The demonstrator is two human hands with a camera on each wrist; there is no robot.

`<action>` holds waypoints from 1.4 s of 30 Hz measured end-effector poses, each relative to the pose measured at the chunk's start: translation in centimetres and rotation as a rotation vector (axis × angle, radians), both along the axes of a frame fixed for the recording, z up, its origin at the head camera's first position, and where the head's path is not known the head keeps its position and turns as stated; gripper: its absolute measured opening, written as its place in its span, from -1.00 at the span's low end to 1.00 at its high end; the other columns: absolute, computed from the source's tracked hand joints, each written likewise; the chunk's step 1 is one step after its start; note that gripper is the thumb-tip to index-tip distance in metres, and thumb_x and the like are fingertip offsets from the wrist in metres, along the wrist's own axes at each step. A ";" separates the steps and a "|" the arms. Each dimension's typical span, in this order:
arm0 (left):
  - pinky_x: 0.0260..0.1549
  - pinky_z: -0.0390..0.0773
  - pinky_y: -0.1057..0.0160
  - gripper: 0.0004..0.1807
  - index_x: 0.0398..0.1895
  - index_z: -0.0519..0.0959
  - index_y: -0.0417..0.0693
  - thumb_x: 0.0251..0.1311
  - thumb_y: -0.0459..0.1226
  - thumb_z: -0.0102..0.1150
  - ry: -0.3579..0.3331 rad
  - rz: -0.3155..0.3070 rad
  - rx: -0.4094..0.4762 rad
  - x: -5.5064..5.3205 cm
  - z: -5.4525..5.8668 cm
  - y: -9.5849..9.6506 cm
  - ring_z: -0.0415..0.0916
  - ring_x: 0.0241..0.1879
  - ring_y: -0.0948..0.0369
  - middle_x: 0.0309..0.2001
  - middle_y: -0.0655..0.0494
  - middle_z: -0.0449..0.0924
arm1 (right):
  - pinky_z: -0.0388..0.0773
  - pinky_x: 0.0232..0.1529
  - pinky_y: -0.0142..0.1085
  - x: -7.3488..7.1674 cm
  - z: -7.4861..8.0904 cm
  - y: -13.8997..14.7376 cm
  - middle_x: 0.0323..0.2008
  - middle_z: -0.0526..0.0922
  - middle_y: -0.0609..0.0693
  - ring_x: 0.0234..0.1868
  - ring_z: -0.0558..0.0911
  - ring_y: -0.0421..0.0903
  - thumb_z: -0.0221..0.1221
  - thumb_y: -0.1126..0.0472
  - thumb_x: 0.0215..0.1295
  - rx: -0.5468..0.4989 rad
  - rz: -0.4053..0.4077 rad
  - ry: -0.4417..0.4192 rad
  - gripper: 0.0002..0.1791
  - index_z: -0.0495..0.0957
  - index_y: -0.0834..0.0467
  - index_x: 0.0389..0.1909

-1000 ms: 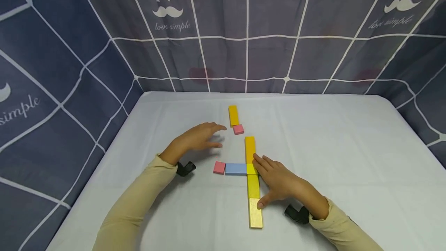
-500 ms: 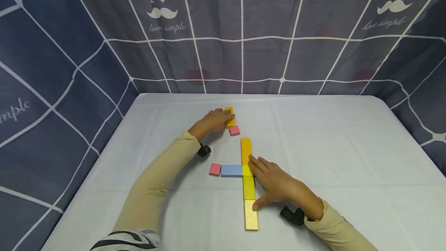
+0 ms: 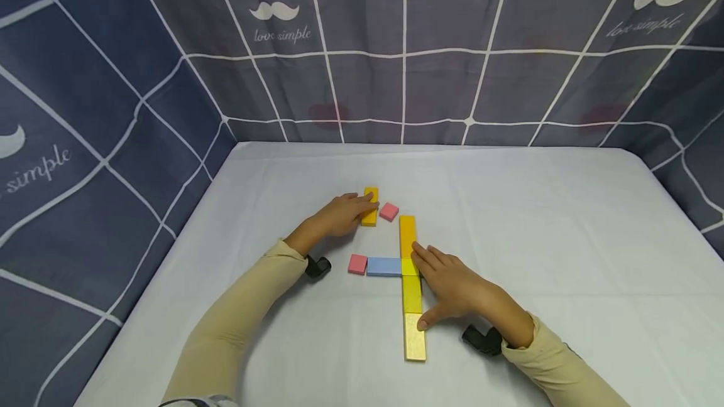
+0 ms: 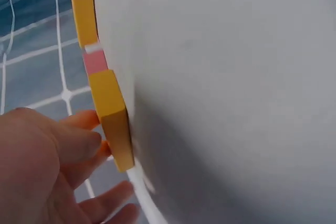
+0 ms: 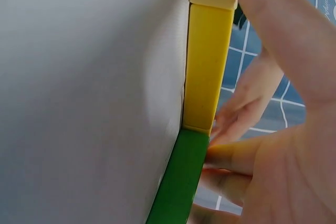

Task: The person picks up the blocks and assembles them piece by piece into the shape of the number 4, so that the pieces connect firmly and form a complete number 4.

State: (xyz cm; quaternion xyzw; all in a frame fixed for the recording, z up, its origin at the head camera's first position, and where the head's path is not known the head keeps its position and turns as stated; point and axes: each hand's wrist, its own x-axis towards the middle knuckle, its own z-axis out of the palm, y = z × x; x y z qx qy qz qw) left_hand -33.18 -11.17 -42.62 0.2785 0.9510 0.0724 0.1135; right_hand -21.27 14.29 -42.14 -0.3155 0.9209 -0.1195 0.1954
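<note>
My left hand (image 3: pixel 342 213) reaches over an orange-yellow block (image 3: pixel 369 220) at the back and pinches it, fingers across its top. The thumb is hidden in the head view. In the left wrist view this block (image 4: pixel 110 98) lies flat against the white cloth beside the fingers. A pink square block (image 3: pixel 389 211) sits just to its right. My right hand (image 3: pixel 455 287) rests with extended fingers along a row of yellow blocks (image 3: pixel 411 294), its thumb on the pale gold block (image 3: pixel 415 341). A green block face (image 5: pixel 181 177) shows by its fingers in the right wrist view.
A blue block (image 3: pixel 384 267) extends left from the yellow row, with another pink square block (image 3: pixel 357 264) at its end. White cloth (image 3: pixel 537 218) covers the table. Dark grid-patterned curtains (image 3: pixel 362 93) stand behind and at the sides.
My left hand reached forward to the far orange-yellow block, then drew it slightly toward me and left; it is straighter now. The nearby pink block has turned. The right hand stays in place.
</note>
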 end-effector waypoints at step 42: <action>0.36 0.20 0.10 -0.58 0.31 0.38 0.09 0.41 -0.26 -0.12 -0.103 0.037 0.127 5.9 -0.6 -1.0 0.12 0.44 0.12 0.44 0.13 0.16 | 0.05 0.35 0.22 -0.3 -0.4 0.3 0.49 -0.10 0.24 0.45 0.01 0.31 0.39 -0.31 -0.21 -0.010 0.000 0.000 0.32 -0.02 0.34 0.43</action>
